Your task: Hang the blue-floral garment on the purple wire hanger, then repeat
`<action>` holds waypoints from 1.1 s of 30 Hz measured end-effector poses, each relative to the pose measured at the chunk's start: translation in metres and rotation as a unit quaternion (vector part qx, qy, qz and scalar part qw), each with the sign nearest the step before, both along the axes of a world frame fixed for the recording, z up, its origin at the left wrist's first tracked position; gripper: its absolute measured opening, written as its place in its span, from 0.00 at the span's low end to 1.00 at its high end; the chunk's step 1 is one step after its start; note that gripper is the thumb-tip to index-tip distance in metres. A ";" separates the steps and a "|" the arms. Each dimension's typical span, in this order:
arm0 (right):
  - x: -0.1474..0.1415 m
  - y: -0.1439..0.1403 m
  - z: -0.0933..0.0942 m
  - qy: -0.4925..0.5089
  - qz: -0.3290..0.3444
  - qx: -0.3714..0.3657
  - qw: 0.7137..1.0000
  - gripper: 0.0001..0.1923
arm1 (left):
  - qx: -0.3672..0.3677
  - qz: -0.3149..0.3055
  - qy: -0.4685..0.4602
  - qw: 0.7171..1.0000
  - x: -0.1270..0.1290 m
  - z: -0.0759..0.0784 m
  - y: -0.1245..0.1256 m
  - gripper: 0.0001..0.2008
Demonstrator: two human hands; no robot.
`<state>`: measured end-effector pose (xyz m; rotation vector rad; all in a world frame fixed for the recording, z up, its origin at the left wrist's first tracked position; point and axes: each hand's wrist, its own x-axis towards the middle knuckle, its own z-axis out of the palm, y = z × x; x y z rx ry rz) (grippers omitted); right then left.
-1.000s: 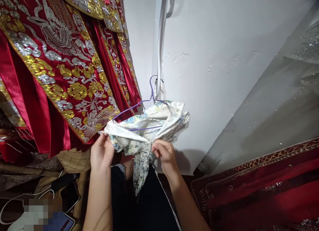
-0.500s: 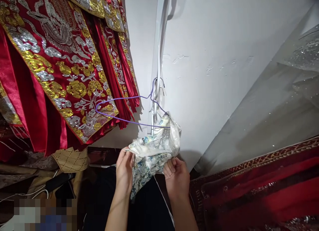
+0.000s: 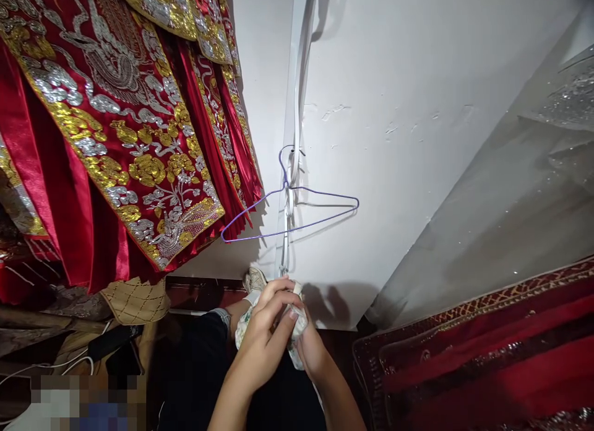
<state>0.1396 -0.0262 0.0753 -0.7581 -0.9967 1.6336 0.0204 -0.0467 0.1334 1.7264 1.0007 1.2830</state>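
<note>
A white cloth with a blue floral print (image 3: 297, 327) is bunched into a small bundle between both of my hands, low in the middle of the view. My left hand (image 3: 266, 338) wraps over the top of the bundle. My right hand (image 3: 312, 352) grips it from beneath and is mostly hidden behind the left. Above them a purple wire hanger (image 3: 292, 208) hangs bare from a hook on the white wall (image 3: 394, 109), apart from the cloth.
Red garments with gold and silver embroidery (image 3: 116, 127) hang at the left, close to the hanger. A red embroidered fabric (image 3: 487, 356) lies at the lower right under a clear plastic cover (image 3: 533, 171). Cables and dark objects (image 3: 106, 341) sit at the lower left.
The floral cloth came off the hanger and was gathered downward into a tight bundle. Both hands closed together around it. The hanger now hangs bare and has swung to the right.
</note>
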 end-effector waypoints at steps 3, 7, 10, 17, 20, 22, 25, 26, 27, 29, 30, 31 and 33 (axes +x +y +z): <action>0.003 0.001 0.014 0.051 0.046 -0.052 0.996 0.33 | -0.002 -0.010 0.052 0.999 -0.012 0.006 0.011 0.13; 0.004 0.004 0.035 -0.036 0.053 0.037 0.997 0.18 | -0.036 -0.058 0.034 0.997 -0.027 0.003 0.023 0.21; 0.005 0.008 0.047 -0.078 0.115 0.075 0.988 0.13 | -0.082 -0.119 -0.030 0.989 -0.036 -0.009 0.032 0.27; 0.032 0.026 0.081 -0.149 0.228 0.065 0.960 0.13 | -0.083 -0.145 0.120 0.979 -0.064 -0.036 0.057 0.29; 0.054 0.039 0.097 -0.253 0.144 0.151 0.945 0.08 | -0.040 -0.159 0.249 0.955 -0.087 -0.032 0.062 0.28; 0.066 0.054 0.104 -0.303 -0.019 0.210 0.929 0.08 | -0.021 -0.120 0.299 0.946 -0.106 -0.025 0.063 0.26; 0.074 0.090 0.104 -0.318 -0.208 0.268 0.885 0.06 | 0.009 -0.057 0.337 0.940 -0.132 -0.013 0.062 0.20; 0.074 0.102 0.102 -0.315 -0.233 0.281 0.876 0.06 | 0.015 -0.037 0.337 0.941 -0.140 -0.010 0.062 0.18; 0.073 0.115 0.098 -0.316 -0.247 0.291 0.868 0.07 | 0.019 -0.021 0.332 0.943 -0.146 -0.009 0.062 0.16; 0.069 0.135 0.087 -0.339 -0.237 0.305 0.858 0.13 | 0.019 0.008 0.307 0.951 -0.156 -0.009 0.063 0.14; 0.067 0.142 0.081 -0.356 -0.215 0.310 0.855 0.18 | 0.018 0.026 0.288 0.957 -0.160 -0.010 0.065 0.13; 0.065 0.147 0.076 -0.374 -0.186 0.311 0.854 0.22 | 0.015 0.045 0.269 0.962 -0.164 -0.013 0.067 0.12; 0.065 0.152 0.068 -0.408 -0.126 0.306 0.851 0.27 | -0.001 0.076 0.247 0.966 -0.169 -0.018 0.072 0.13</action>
